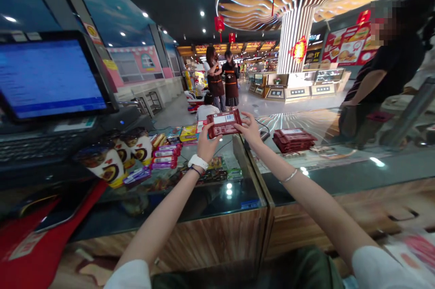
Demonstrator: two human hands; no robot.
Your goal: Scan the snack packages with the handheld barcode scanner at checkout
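Observation:
Both my hands hold up a dark red snack packet [224,127] with a white barcode label facing me, above the glass counter [248,198]. At its left end, the fingers of my left hand [207,144] are closed on the edge; a white watch is on that wrist. My right hand [250,131] grips the other end, with a thin bangle further down the arm. To the right of my right hand lies a stack of similar dark red packets [294,139]. Behind that hand is a dark handheld device with a cable [265,136], partly hidden.
At left stand a monitor [50,76], a keyboard [20,144] and several snack cups [139,148]. Purple-wrapped sweets [163,157] and small boxes [188,134] line the counter. A phone [66,205] lies on a red bag [41,252]. People [217,80] stand beyond; another person [384,62] is at right.

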